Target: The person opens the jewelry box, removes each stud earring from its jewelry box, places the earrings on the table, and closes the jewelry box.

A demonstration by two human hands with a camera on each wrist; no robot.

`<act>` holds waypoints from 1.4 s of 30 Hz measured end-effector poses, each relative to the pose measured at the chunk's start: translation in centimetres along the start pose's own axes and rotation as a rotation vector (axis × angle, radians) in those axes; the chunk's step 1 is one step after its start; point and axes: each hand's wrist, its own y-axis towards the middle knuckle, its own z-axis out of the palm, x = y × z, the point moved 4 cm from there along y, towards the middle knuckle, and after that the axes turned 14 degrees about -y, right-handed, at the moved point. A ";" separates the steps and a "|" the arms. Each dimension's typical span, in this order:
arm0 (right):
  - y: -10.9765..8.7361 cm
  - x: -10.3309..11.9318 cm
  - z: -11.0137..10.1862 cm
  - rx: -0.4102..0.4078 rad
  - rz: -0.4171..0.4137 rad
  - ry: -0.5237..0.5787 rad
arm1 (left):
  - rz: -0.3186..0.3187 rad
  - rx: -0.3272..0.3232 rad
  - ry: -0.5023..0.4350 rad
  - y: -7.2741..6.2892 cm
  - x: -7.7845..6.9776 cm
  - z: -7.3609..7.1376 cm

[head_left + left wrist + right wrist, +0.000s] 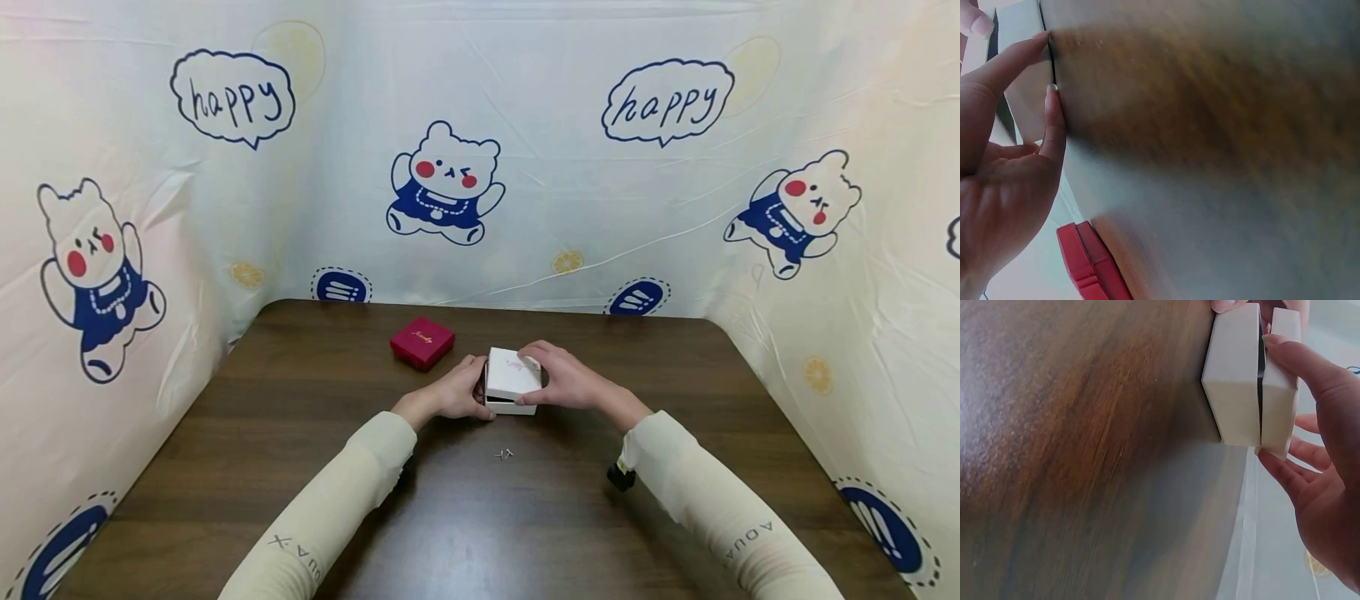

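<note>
A small white gift box stands on the table, with its lid slightly tilted and a dark gap between lid and base. My right hand grips the lid, thumb on the near side and fingers at the far side. On the left side of the box, my left hand holds the base between thumb and fingers. The left wrist view shows fingertips of this hand close to the tabletop. The inside of the box is hidden.
A red box with gold lettering sits behind and left of the white box. Two tiny silver pieces lie in front on the brown wooden table. A printed curtain encloses the table's back and sides.
</note>
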 end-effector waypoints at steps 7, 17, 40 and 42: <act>-0.2 -0.3 0.3 0.020 0.005 -0.020 | -0.013 -0.005 0.014 -0.1 -0.1 -0.1; -0.9 -0.8 0.3 0.013 0.012 -0.045 | -0.018 -0.004 0.002 -0.3 -0.3 0.1; -2.4 -2.7 -0.7 0.027 0.053 -0.008 | -0.041 -0.015 -0.034 -0.4 -0.4 0.0; -2.6 -2.9 -0.7 0.030 0.058 -0.004 | -0.042 -0.014 -0.040 -0.4 -0.5 0.0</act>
